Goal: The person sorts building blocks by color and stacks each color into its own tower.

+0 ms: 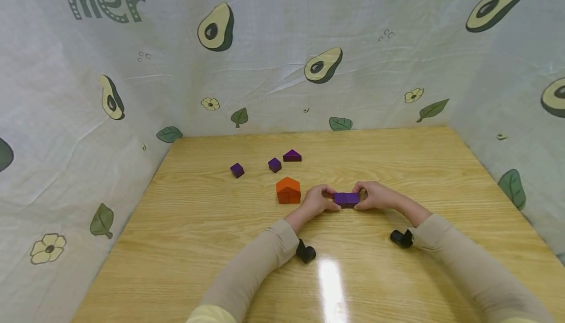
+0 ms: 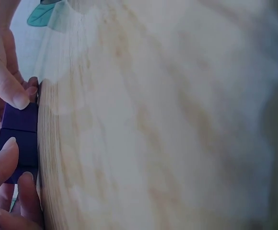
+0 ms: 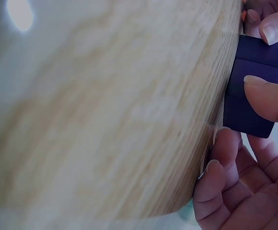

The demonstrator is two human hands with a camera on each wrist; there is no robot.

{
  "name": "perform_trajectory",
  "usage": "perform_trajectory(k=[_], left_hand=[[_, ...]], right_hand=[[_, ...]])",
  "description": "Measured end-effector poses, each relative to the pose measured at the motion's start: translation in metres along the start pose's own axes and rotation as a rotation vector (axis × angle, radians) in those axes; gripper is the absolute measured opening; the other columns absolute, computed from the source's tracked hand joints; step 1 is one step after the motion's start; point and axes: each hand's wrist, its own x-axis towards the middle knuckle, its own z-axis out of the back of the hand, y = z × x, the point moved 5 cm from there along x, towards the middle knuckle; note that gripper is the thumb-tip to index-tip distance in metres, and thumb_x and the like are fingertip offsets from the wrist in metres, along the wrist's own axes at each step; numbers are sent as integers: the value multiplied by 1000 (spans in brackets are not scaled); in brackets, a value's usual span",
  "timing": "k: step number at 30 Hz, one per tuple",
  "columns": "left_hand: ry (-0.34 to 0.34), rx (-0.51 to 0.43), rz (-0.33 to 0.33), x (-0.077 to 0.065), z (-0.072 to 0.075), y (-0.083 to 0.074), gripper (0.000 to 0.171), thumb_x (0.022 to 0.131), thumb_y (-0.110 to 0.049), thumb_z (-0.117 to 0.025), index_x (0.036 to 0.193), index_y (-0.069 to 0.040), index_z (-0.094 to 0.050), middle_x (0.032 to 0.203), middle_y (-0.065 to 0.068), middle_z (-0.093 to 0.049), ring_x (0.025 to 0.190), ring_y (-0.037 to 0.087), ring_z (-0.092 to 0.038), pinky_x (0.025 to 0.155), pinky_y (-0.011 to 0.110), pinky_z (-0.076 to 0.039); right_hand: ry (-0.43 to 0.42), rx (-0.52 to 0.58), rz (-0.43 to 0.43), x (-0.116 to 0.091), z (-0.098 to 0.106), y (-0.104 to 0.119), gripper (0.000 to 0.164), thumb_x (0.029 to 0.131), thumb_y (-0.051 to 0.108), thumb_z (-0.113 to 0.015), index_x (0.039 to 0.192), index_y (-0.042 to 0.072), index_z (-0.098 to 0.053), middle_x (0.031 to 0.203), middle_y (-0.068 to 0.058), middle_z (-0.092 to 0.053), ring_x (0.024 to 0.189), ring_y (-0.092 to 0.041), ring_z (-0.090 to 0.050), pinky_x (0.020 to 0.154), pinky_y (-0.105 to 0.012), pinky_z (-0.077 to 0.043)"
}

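Note:
Two purple cubes stand side by side, faces touching, on the wooden table. My left hand (image 1: 315,200) pinches the left purple cube (image 1: 340,201) between thumb and fingers. Opposite it, my right hand (image 1: 375,196) grips the right purple cube (image 1: 353,200) the same way. The right wrist view shows the right thumb lying on the near purple cube (image 3: 247,117), with the left fingertips at the far one. Just left of the left hand is an orange block stack (image 1: 288,195) with a peaked top.
Behind the orange stack lie two loose purple cubes, one farther left (image 1: 237,170) and one nearer the middle (image 1: 274,165), and a purple triangular block (image 1: 292,156). Black wrist devices (image 1: 305,252) hang below both sleeves. A printed cloth (image 1: 273,67) borders the table (image 1: 198,244).

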Motion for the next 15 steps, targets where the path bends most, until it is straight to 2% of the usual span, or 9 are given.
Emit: perform_trajectory(k=[5, 9, 13, 15], left_hand=[[32, -28, 6, 1, -2, -1, 46, 66, -3, -81, 107, -10, -62, 97, 2, -64, 85, 11, -54, 68, 19, -44], [41, -9, 4, -1, -1, -5, 54, 67, -6, -81, 116, -13, -59, 106, 2, -62, 93, 14, -54, 74, 23, -46], [59, 25, -74, -13, 8, -25, 56, 71, -11, -78, 122, -15, -56, 114, 0, -60, 106, 20, -53, 84, 27, -43], [71, 32, -144, -21, 19, -41, 53, 75, -13, -76, 124, -15, -55, 116, 0, -60, 101, 22, -55, 78, 26, -44]], right_hand=[[1, -7, 3, 1, 1, 1, 28, 75, 16, -73, 94, 2, -56, 76, -3, -56, 60, -12, -46, 54, -25, -39], [0, -9, 7, 1, 1, 1, 29, 75, 15, -73, 94, 1, -56, 77, -4, -56, 60, -13, -46, 54, -25, -39], [2, 4, 0, 1, 1, 1, 30, 74, 15, -73, 94, 2, -56, 77, -3, -56, 61, -13, -46, 54, -25, -39], [3, 9, -1, 1, 1, 1, 30, 74, 16, -73, 94, 2, -56, 77, -3, -55, 61, -13, -46, 54, -25, -39]])
